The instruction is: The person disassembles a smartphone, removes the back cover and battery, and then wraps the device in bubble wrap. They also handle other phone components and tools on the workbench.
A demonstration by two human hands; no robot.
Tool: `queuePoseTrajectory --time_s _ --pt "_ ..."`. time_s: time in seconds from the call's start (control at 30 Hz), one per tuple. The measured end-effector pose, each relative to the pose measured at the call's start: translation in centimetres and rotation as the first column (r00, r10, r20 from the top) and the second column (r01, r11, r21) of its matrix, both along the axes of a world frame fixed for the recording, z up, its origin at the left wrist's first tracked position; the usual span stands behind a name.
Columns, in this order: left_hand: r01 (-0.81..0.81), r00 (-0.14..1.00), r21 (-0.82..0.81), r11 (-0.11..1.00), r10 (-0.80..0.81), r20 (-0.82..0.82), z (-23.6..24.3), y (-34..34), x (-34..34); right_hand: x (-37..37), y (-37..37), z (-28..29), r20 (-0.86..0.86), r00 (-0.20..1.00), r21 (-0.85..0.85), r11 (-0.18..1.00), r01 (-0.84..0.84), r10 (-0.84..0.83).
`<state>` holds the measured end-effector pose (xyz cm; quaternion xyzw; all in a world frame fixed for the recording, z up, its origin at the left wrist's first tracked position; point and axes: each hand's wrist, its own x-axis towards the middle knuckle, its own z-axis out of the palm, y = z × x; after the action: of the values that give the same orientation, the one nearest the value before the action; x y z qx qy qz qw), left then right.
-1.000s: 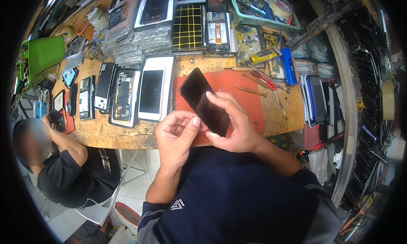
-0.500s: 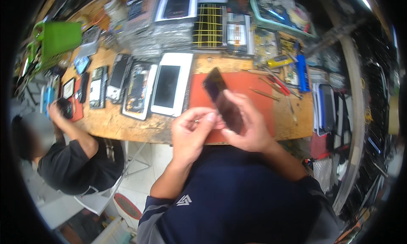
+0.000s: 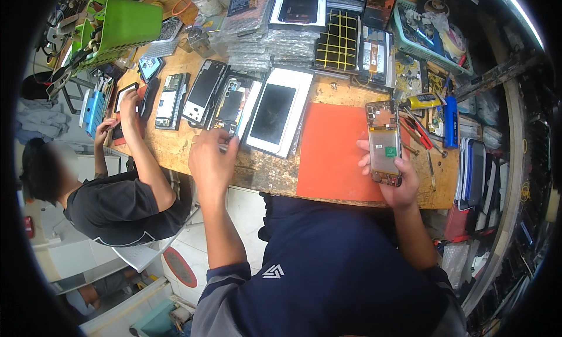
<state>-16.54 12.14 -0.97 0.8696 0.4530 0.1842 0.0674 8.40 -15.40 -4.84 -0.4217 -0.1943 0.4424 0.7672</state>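
My right hand [image 3: 399,184] holds a smartphone without its back cover [image 3: 384,143] upright over the right part of an orange mat [image 3: 331,155]. The phone's bare inside faces me: a copper-brown board at the top, a grey metal middle with a small green label, and a reddish strip at the bottom. My left hand [image 3: 212,161] reaches to the near end of an opened device [image 3: 233,106] with black inner parts and a white frame. Its fingers are curled together there, and what the fingertips hold is hidden. Beside that device lies a white tablet [image 3: 273,116].
Further left lie another opened phone [image 3: 171,106] and a black phone part [image 3: 205,91]. Bagged flat parts [image 3: 249,44] are stacked behind. Screwdrivers and a blue tube [image 3: 450,120] lie at right. A green basket [image 3: 132,24] stands far left, where a co-worker [image 3: 120,205] handles something.
My left hand has left the phone and moved left to the opened device. The phone in my right hand has turned from its dark face to its bare inside. The view has shifted left.
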Motion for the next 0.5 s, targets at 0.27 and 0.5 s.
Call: queuePoseTrajectory --time_s 0.27,0.5 --pt "-0.045 0.989 0.071 0.996 0.034 0.147 0.0 0.2 -0.4 0.1 0.1 -0.9 -0.018 0.999 -0.001 0.999 0.041 -0.041" --pt "-0.099 0.886 -0.197 0.975 0.176 0.430 1.8 0.6 -2.4 0.2 0.0 -1.1 -0.013 1.000 -0.020 1.000 0.014 -0.015"
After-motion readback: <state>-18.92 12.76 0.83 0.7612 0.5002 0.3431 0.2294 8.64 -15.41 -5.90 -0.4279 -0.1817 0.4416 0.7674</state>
